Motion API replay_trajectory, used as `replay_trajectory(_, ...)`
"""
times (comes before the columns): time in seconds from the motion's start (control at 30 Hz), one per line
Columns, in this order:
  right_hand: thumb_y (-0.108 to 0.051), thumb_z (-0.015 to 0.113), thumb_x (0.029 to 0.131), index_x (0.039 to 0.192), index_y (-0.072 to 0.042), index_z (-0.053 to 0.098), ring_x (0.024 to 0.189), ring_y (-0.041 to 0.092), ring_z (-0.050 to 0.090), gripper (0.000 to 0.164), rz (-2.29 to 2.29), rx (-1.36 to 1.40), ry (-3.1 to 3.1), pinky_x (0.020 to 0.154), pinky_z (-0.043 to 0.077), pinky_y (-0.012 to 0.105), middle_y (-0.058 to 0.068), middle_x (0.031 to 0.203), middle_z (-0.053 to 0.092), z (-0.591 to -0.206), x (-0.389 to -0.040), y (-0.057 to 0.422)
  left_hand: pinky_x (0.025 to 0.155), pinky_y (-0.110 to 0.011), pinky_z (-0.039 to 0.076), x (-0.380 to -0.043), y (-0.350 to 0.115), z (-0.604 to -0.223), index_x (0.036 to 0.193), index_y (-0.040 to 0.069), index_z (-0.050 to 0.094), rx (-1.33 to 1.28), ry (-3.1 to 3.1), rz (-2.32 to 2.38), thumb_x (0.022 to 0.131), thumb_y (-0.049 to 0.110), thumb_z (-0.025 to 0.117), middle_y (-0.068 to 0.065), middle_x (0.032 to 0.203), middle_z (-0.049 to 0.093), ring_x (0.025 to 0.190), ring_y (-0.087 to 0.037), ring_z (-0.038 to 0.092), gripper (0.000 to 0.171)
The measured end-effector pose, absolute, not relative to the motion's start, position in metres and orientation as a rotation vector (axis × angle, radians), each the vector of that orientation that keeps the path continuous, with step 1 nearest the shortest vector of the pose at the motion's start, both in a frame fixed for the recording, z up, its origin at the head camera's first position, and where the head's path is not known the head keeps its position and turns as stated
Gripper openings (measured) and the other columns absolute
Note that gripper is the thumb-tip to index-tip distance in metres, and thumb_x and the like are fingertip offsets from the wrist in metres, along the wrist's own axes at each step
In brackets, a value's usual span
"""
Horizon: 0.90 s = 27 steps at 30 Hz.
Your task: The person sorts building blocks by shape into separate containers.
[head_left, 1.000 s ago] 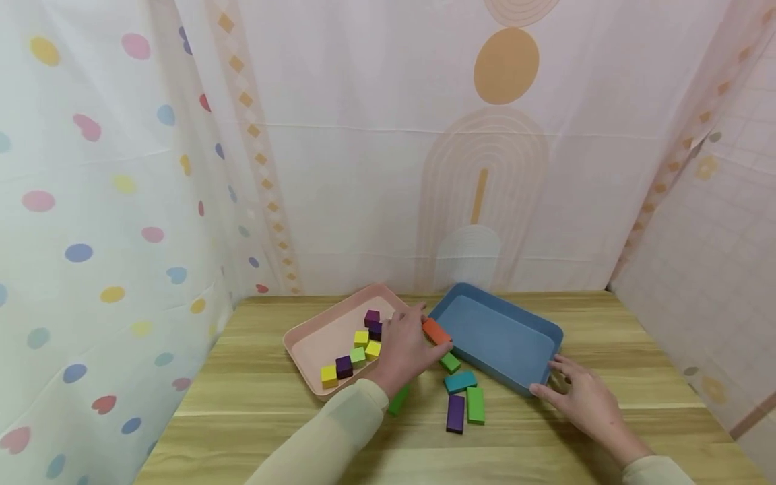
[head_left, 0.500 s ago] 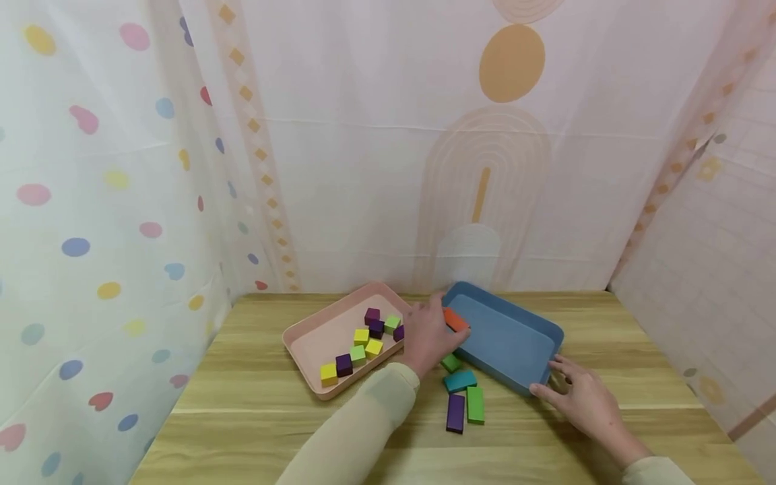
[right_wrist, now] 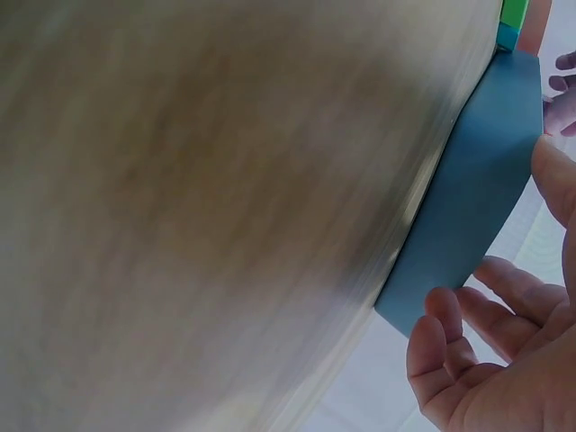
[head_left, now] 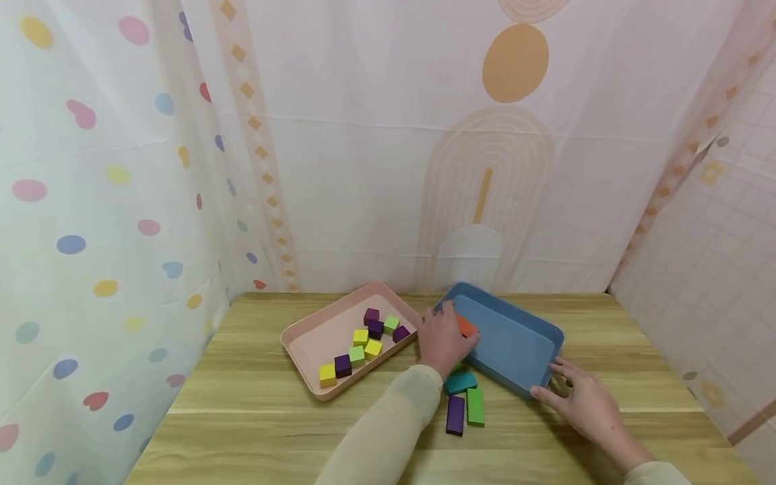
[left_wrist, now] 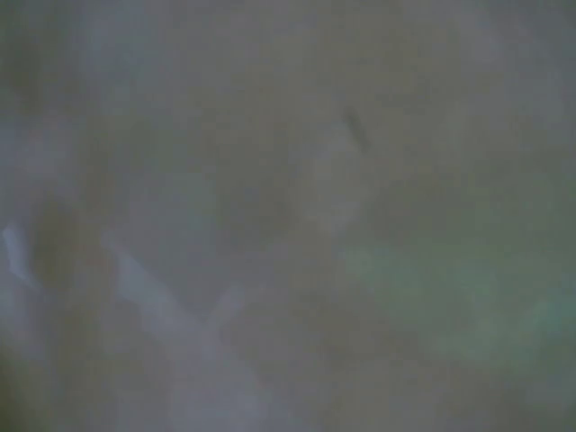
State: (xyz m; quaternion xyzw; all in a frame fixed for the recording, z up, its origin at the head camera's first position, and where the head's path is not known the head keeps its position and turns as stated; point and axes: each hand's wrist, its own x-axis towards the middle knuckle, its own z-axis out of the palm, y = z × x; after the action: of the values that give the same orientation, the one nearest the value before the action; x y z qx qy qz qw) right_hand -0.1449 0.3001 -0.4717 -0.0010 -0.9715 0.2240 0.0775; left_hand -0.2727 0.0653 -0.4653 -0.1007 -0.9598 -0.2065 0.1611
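My left hand (head_left: 444, 337) pinches an orange block (head_left: 466, 326) over the left end of the blue tray (head_left: 503, 337); fingers cover part of the block. At the tray's near right corner, my right hand (head_left: 585, 404) holds the rim. The right wrist view shows its thumb (right_wrist: 556, 180) at the tray's top edge and curled fingers at the end wall. In front of the tray lie a teal block (head_left: 462, 382), a green block (head_left: 475, 407) and a purple block (head_left: 455, 415). Another green block is mostly hidden behind my left hand. The left wrist view is only blur.
A pink tray (head_left: 303, 334) stands left of the blue one, holding several small cubes in yellow, purple and light green, such as a yellow cube (head_left: 327, 374). Both trays sit on a wooden table (head_left: 242, 431). A patterned curtain (head_left: 364, 168) hangs behind it.
My left hand has carried the orange block rightward, from between the trays to over the blue tray. More cubes in the pink tray show now. My right hand stays at the corner.
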Motion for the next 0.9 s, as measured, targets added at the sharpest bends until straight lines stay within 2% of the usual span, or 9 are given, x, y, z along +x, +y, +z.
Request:
replay_trajectory(0.17,-0.067,0.07,0.08,0.128,0.006,0.062,0.101,0.04,0.066,0.087,0.671,-0.006,-2.905,0.073,0.055,0.05,0.026,0.141,0.05,-0.473,-0.145,0.301,0.091,-0.045,0.043,-0.272,0.071,-0.47,0.132,0.01,0.055,-0.244,-2.734,-0.58,0.074,0.058,0.08,-0.005,0.107,0.071,0.1,-0.028,0.056,0.079)
replay_trajectory(0.43,-0.066,0.07,0.08,0.128,0.005,0.063,0.102,0.04,0.066,0.086,0.671,-0.021,-2.907,0.072,0.055,0.05,0.024,0.142,0.051,-0.473,-0.146,0.301,0.096,-0.045,0.038,-0.273,0.078,-0.478,0.124,0.009,0.06,-0.2,-2.751,-0.536,0.073,0.058,0.08,-0.005,0.098,0.07,0.1,-0.03,0.056,0.073)
replay_trajectory(0.67,-0.064,0.071,0.08,0.128,0.005,0.063,0.102,0.039,0.066,0.084,0.667,-0.022,-2.907,0.072,0.055,0.049,0.025,0.141,0.051,-0.471,-0.144,0.299,0.096,-0.048,0.036,-0.274,0.078,-0.485,0.107,0.01,0.062,-0.116,-2.779,-0.559,0.075,0.051,0.076,-0.002,0.079,0.063,0.095,-0.031,0.054,0.054)
replay_trajectory(0.9,-0.064,0.071,0.081,0.128,0.006,0.062,0.102,0.041,0.066,0.086,0.669,-0.021,-2.911,0.073,0.055,0.051,0.026,0.141,0.05,-0.47,-0.144,0.298,0.092,-0.049,0.037,-0.276,0.08,-0.487,0.103,0.007,0.061,-0.037,-2.82,-0.539,0.078,0.043,0.073,-0.006,0.078,0.063,0.098,-0.031,0.054,0.045)
